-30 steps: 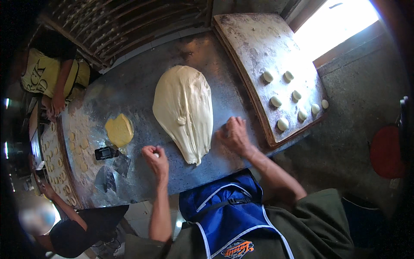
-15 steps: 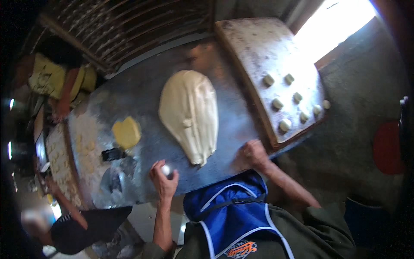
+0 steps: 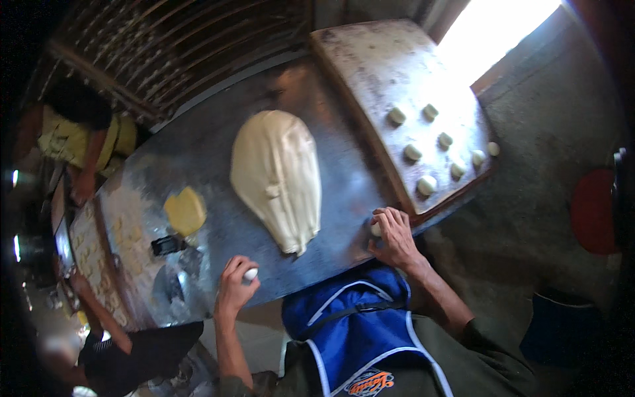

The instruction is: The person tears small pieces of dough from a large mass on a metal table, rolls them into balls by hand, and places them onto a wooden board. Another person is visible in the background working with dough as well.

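My left hand point(image 3: 235, 281) is closed around a small white dough ball point(image 3: 250, 274) near the metal worktable's point(image 3: 344, 165) front edge. My right hand point(image 3: 398, 241) curls over another pale ball point(image 3: 375, 228) on the metal, below the board at right, partly hiding it. Between and above my hands lies a large smooth lump of cream dough point(image 3: 271, 172), narrow at its near end. Left of it are a yellow slab point(image 3: 185, 212), a dark square tool point(image 3: 167, 245) and crumpled clear plastic point(image 3: 190, 268).
Stacked floured boards point(image 3: 383, 66) carry several dough balls at the right. Two people point(image 3: 88, 135) point(image 3: 145, 351) work at left beside a tray of dough pieces point(image 3: 99, 258). A slatted rack point(image 3: 178, 46) stands behind, a red round object point(image 3: 592, 212) far right.
My right hand has moved down and right, away from the large dough, onto a ball. My left hand has moved lower, still holding its ball. The camera view shifted slightly.
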The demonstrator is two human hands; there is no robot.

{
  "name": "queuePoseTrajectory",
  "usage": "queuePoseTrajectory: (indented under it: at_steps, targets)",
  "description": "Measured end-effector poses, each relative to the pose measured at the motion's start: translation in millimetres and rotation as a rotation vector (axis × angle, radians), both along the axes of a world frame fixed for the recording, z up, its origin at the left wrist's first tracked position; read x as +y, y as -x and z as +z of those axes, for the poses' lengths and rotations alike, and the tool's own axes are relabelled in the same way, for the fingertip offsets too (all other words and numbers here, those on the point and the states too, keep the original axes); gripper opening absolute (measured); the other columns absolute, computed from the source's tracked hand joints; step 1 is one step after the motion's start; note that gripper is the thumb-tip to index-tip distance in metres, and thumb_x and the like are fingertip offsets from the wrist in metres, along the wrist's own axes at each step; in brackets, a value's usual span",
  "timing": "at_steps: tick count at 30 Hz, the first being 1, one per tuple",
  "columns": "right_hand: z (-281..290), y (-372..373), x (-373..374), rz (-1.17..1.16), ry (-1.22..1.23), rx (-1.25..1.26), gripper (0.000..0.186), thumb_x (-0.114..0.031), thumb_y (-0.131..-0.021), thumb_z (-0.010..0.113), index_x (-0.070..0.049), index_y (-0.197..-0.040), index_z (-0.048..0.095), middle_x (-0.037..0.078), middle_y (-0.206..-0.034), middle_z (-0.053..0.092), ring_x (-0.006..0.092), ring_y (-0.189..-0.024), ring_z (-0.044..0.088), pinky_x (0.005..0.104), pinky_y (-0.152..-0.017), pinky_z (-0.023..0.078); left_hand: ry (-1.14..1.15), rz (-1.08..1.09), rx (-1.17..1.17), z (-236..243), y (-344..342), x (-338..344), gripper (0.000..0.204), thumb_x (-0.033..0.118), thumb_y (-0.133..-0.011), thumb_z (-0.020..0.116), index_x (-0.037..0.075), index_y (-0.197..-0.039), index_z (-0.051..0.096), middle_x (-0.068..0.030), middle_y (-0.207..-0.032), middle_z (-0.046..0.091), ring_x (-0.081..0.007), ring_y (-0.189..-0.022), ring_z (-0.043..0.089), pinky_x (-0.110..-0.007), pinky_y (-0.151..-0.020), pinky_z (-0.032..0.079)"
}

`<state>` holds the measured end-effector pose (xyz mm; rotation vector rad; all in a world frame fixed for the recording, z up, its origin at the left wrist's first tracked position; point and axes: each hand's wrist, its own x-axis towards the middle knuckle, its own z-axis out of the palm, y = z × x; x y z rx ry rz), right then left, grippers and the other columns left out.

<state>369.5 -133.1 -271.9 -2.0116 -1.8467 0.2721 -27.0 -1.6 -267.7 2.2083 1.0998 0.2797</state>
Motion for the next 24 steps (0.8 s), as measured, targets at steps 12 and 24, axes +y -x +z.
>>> queuePoseTrajectory:
  at_steps: [12,24]
  targets:
    - [-3.4,6.9,-16.4,-0.097,0.182,0.558,0.027,-0.006,-0.083,0.074,-0.004,-0.11,0.072,0.014,-0.093,0.067,0.0343,-0.084,0.067,0.0423,-0.075,0.055,0.0,0.572,-0.186,-33.1,-116.2,-63.2,0.04,0.001,-0.075,0.076,-0.004,-0.114,0.067,-0.015,-0.112,0.062,-0.0291,-0.097,0.065,-0.038,-0.08,0.054]
    - [-13.5,32.3,-3.3,-0.071,0.109,0.609,0.029,-0.007,-0.084,0.074,-0.004,-0.112,0.069,0.016,-0.095,0.068,0.0351,-0.086,0.067,0.0425,-0.075,0.054,0.024,0.086,-0.493,217.3,-66.9,-95.5,0.038,0.026,-0.073,0.078,0.001,-0.099,0.066,-0.0145,-0.093,0.066,-0.0212,-0.08,0.063,-0.036,-0.075,0.053]
